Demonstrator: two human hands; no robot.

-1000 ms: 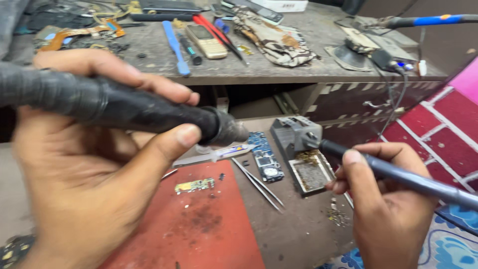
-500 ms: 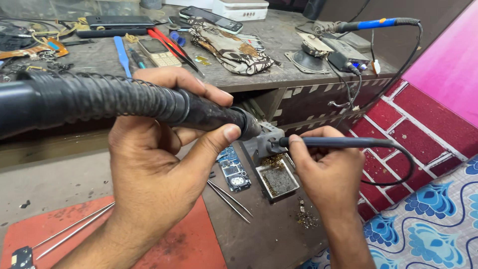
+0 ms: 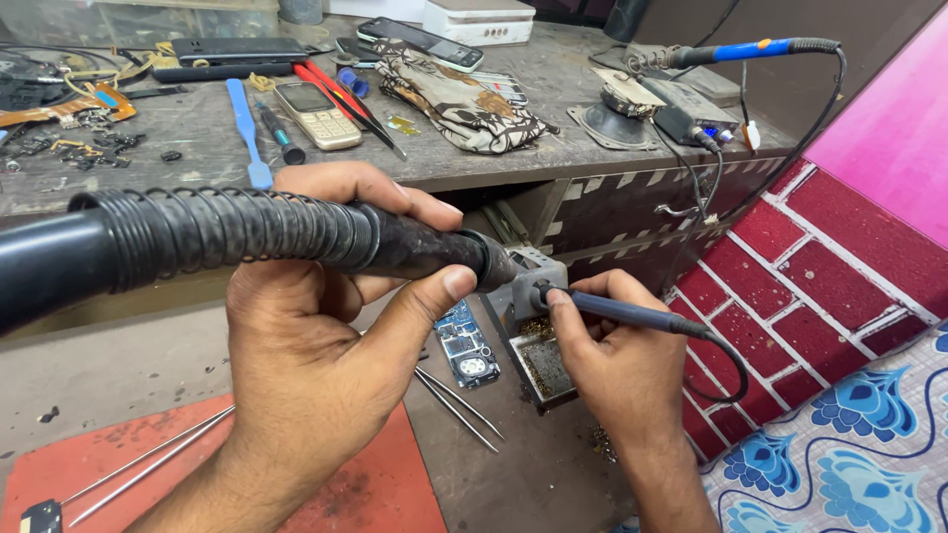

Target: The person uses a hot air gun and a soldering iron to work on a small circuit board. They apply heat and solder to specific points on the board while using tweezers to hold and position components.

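The work looks to be in its middle: the blue circuit board (image 3: 465, 343) lies bare on the low surface, out of any casing, so the opening-up is done. Both tools are in hand but neither is on the board. The iron's tip sits at the grey stand (image 3: 528, 296) just beside the board, over a tray (image 3: 546, 368) holding brownish residue, which reads as cleaning or tinning the tip. By my judgement the actual heating and soldering on the board is yet to come, and so is any reassembly.

The left hand (image 3: 316, 345) is wrapped fully around the hot-air nozzle handle (image 3: 415, 247), thumb pressed up under its front end and fingers curled over the top; the ribbed black hose (image 3: 207, 232) runs off toward the left edge. This grip is closed firm, with the nozzle aimed toward the stand.

The right hand (image 3: 617, 360) pinches the soldering iron (image 3: 617, 311) like a pen, a narrow grip near the tip end, its cord looping off behind the wrist.

Tweezers (image 3: 456, 407) lie loose just beside the board, and a red mat (image 3: 385, 494) covers the near corner.
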